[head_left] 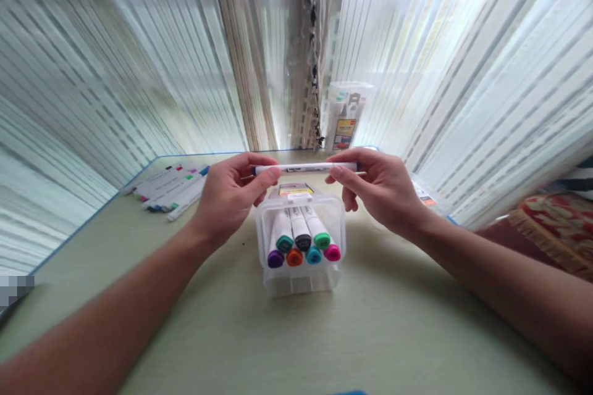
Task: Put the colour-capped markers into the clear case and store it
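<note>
A white marker [306,168] with dark ends is held level between both hands, above the far part of a clear plastic case. My left hand [236,188] pinches its left end between thumb and fingers. At the other end, my right hand [370,182] grips it the same way. Below them the clear plastic case [301,284] stands on the table with its front open. Several white markers [299,228] lie inside in two rows, their coloured caps facing me: teal, black and green above, purple, orange, blue and pink below.
Several white markers [169,188] lie in a loose pile at the left back of the pale green table [208,333]. A clear package [345,117] stands by the string curtain [176,62] at the back. Another package [428,194] lies beyond my right wrist. Patterned fabric [556,228] is at the right.
</note>
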Available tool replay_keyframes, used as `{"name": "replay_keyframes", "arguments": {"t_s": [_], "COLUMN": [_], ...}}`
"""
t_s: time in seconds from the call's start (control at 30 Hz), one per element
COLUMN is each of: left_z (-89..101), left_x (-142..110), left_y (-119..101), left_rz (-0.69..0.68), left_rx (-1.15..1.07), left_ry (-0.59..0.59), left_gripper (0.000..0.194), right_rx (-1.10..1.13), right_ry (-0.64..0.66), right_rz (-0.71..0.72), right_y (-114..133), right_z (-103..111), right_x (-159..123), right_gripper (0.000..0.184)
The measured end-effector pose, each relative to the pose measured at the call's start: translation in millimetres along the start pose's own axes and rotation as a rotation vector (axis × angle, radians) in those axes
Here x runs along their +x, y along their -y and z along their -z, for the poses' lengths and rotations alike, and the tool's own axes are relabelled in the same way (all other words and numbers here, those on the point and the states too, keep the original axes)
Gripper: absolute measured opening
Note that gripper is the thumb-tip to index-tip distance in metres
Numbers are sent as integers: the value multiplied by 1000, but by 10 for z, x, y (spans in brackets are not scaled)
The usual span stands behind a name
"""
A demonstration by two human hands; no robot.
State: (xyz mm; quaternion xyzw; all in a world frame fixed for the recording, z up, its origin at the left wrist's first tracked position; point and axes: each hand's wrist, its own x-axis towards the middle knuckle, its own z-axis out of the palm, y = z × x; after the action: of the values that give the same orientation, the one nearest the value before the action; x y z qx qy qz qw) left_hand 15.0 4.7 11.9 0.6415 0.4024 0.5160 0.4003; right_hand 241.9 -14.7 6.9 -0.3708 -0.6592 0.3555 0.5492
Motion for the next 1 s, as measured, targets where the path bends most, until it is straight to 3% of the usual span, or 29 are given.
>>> {"name": "replay_keyframes", "arguments": {"t_s": [0.47, 1.0], "left_z": [28, 6], "left_x": [-7, -4], "left_y": [8, 48], "left_rz": [55, 6], "left_rx": [-185, -58], "left_ry": [74, 58], "left_gripper": [22, 27], "right_rx": [-9, -52], "right_ry": [-18, -21], "right_rz": [-55, -68], "right_y": [12, 37], "right_z": [-5, -17], "right_x": [-5, -23], "right_gripper": [22, 24]}}
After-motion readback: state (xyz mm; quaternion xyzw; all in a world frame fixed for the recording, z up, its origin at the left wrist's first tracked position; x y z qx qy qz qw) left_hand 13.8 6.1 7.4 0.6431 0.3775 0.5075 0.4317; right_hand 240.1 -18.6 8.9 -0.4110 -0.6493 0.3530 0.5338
